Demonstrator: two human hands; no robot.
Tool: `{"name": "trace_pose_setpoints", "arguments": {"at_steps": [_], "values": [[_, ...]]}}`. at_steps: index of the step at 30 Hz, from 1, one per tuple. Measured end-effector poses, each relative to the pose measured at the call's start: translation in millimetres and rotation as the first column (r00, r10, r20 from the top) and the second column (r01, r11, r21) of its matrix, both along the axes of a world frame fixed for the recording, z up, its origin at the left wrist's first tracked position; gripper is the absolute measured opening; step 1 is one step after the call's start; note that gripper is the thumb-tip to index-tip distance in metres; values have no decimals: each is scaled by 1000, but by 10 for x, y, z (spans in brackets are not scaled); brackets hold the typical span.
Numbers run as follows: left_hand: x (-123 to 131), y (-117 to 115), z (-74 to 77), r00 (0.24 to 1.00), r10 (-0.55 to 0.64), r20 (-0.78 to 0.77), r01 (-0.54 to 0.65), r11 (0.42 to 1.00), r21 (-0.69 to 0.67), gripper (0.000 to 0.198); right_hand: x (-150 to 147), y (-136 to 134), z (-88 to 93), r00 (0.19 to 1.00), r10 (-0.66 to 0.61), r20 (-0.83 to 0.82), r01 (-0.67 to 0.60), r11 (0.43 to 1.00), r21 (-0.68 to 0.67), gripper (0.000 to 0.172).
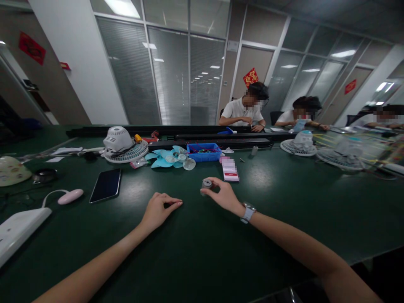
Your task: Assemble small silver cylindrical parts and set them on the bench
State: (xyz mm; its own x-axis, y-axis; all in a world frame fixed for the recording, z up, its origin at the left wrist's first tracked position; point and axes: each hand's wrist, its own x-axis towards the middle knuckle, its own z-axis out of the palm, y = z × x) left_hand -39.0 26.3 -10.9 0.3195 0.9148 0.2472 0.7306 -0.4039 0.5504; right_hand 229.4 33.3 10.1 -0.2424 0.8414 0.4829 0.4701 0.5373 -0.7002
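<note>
My right hand (222,195), with a watch on its wrist, grips a small grey cylindrical part (206,184) between thumb and fingers just over the green table (202,261). The part has a round top with a dark spot in its centre. To its left, my left hand (160,209) rests low at the table with thumb and index fingertip pinched together. Whatever may be between those fingertips is too small to make out. A gap of bare tabletop separates the two hands.
Beyond my hands lie light-blue fan blades (167,158), a blue bin (204,152) of small parts, a pink-and-white box (230,170) and a white fan (121,143). A phone (105,185) and white power strip (22,229) are left. Co-workers (244,109) sit opposite.
</note>
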Motion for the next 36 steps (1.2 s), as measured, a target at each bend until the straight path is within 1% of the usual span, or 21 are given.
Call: {"name": "trace_pose_setpoints", "arguments": {"at_steps": [2,3,5,7,10,12,14,17,19,21,22,23,24,25,26,27,28,30,31,33,36], "values": [[2,3,2,1000,3,1,-3,1000,-7,34,362,110,23,985,-169,26,168,985,42,38],[3,6,-1,1000,7,5,-7,1000,-12,34,561,171,22,962,-270,41,267,962,55,38],[3,13,-11,1000,13,11,-13,1000,-20,35,949,294,-9,889,-453,67,448,891,70,39],[5,15,-15,1000,12,7,-12,1000,-21,37,1275,401,-73,815,-573,85,570,819,64,39],[9,8,-8,999,39,4,-39,999,-23,43,1583,511,-204,736,-669,100,671,741,14,41],[10,3,-3,996,83,35,-82,996,-47,47,1681,557,-290,708,-698,108,703,711,-20,43],[9,-1,-1,990,120,77,-114,990,-79,49,1727,585,-349,707,-698,109,705,707,-43,43],[11,-8,5,983,140,116,-127,986,-107,48,1727,579,-339,707,-700,95,706,708,-35,50],[14,-16,12,979,150,137,-135,984,-116,46,1659,523,-246,663,-744,86,738,668,88,62],[16,-22,18,974,162,161,-143,982,-125,45,1495,418,-109,621,-781,60,743,612,272,66],[15,-22,18,970,168,173,-146,981,-129,45,1371,350,-40,632,-773,53,715,609,343,63],[13,-22,16,968,171,182,-148,980,-134,44,1219,276,20,677,-734,59,665,644,378,56],[10,-20,12,967,175,187,-150,979,-139,44,1045,200,64,747,-660,84,590,715,374,49],[7,-17,8,965,179,190,-153,978,-144,44,854,128,91,826,-549,130,487,809,329,43],[4,-14,3,964,184,192,-157,976,-148,44,657,64,99,895,-407,184,359,901,244,41],[1,-12,-2,963,189,194,-162,976,-148,43,463,12,92,940,-250,232,223,966,133,41],[-2,-10,-6,961,193,198,-165,975,-147,43,278,-24,74,959,-101,265,99,995,20,43],[-8,-9,-13,958,198,207,-172,975,-139,43,-38,-44,28,945,123,304,-78,985,-156,50],[-11,-8,-17,957,200,211,-174,975,-137,42,-163,-30,6,930,187,317,-125,971,-205,54],[-17,-4,-28,955,200,217,-174,976,-133,42,-347,28,-26,906,246,343,-165,954,-249,58],[-25,11,-49,958,188,216,-163,978,-129,41,-488,124,-61,894,241,379,-157,958,-240,54]]}}
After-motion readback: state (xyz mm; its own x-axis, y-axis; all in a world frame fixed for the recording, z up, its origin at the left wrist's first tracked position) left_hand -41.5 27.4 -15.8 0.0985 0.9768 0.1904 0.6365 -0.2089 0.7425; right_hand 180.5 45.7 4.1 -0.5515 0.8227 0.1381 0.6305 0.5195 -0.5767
